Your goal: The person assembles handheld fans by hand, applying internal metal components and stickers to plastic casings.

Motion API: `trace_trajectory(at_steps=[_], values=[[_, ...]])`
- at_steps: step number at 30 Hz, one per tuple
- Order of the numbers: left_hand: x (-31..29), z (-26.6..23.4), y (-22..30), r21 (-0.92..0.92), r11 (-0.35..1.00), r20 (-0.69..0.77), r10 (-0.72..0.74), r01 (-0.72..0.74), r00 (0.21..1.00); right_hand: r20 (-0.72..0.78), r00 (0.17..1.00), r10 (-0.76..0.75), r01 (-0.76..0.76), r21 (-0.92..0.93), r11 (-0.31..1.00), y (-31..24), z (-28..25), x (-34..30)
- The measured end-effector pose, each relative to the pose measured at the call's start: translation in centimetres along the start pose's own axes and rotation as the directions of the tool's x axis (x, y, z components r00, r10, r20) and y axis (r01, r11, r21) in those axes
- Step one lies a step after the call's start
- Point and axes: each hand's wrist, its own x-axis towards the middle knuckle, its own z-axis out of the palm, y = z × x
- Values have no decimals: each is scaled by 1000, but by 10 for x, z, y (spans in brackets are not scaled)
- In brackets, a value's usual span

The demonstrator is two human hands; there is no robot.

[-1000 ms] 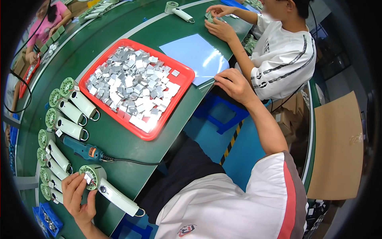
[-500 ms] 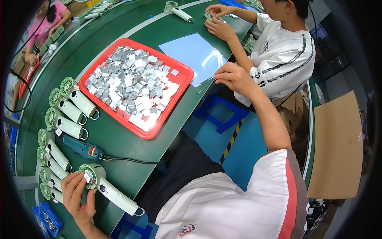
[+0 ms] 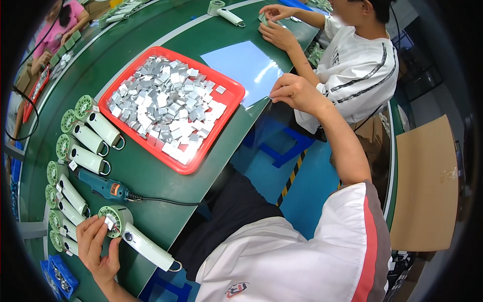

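Observation:
My left hand (image 3: 96, 246) is closed at the round, pale green head of a handheld fan (image 3: 148, 246), which lies on the green table with its white handle pointing toward me. A small white square piece (image 3: 109, 222) sits at the fan's open head, by my fingertips; red wire shows beside it. My right hand (image 3: 297, 93) is held up near the table's right edge, thumb and fingers pinched beside the corner of a bluish-white sheet (image 3: 244, 70). What the pinch holds, if anything, is too small to make out.
A red tray (image 3: 187, 168) heaped with small silver and white squares stands ahead. Several more handheld fans (image 3: 89, 160) line the left, beside a teal electric screwdriver (image 3: 103, 186) with a black cord. A blue parts box (image 3: 63, 277) is lower left. A co-worker (image 3: 352, 70) sits at the right.
My right hand has shifted very slightly, its fingers still pinched. My left hand stays at the fan head with the white square piece.

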Motion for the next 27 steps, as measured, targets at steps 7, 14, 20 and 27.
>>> trace_trajectory(at_steps=[7, 14, 20, 27], values=[[0, 0, 0, -17, 1000, 3, -10, 10, 1000, 37, 998, -51, 55, -105, 993, -6, -2, 2], [0, -1, 1, -8, 1000, 16, -8, 8, 1000, -7, 995, -99, 97, -138, 986, -12, 2, -4], [0, -1, 0, -3, 1000, 19, -2, 2, 1000, -48, 991, -127, 114, -218, 969, -21, 7, -7], [0, 1, 1, -8, 1000, -2, -10, 10, 1000, -92, 988, -124, 99, -235, 967, -25, 12, -9]])
